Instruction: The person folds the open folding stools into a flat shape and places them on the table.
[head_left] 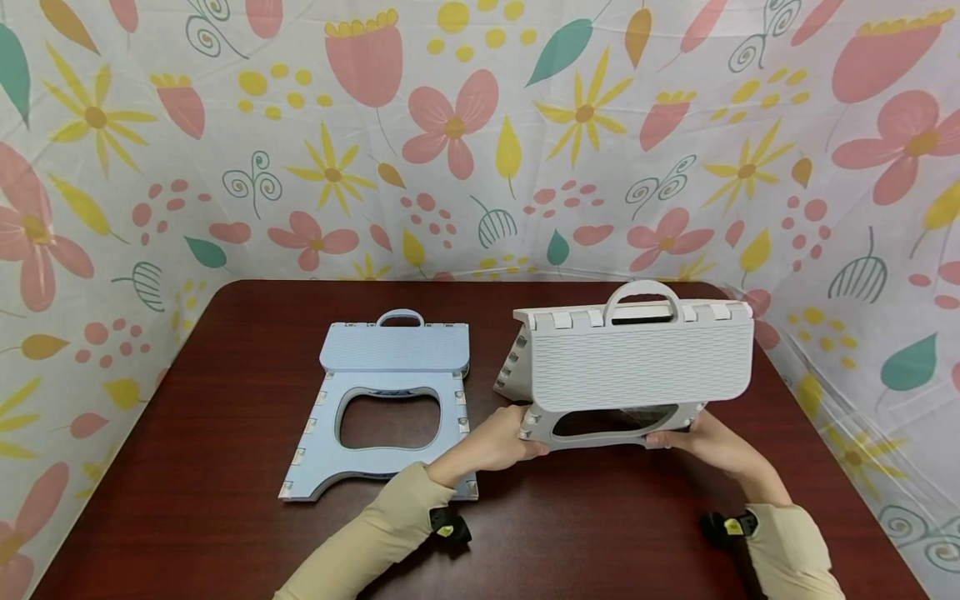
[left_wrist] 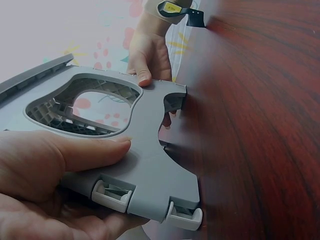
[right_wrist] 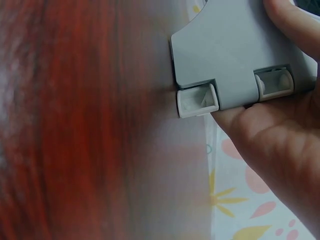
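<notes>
Two grips, left hand (head_left: 497, 440) and right hand (head_left: 708, 443), clasped the gray stool (head_left: 641, 358) by one leg panel's edges, on or just above the tabletop (head_left: 592, 533). Even pressure from both sides seemed best.

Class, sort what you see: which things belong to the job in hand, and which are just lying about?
Job in hand:
White folding stool, gripped by left hand and right hand

Apparently lying about:
Blue folding stool, held by neither hand
</notes>
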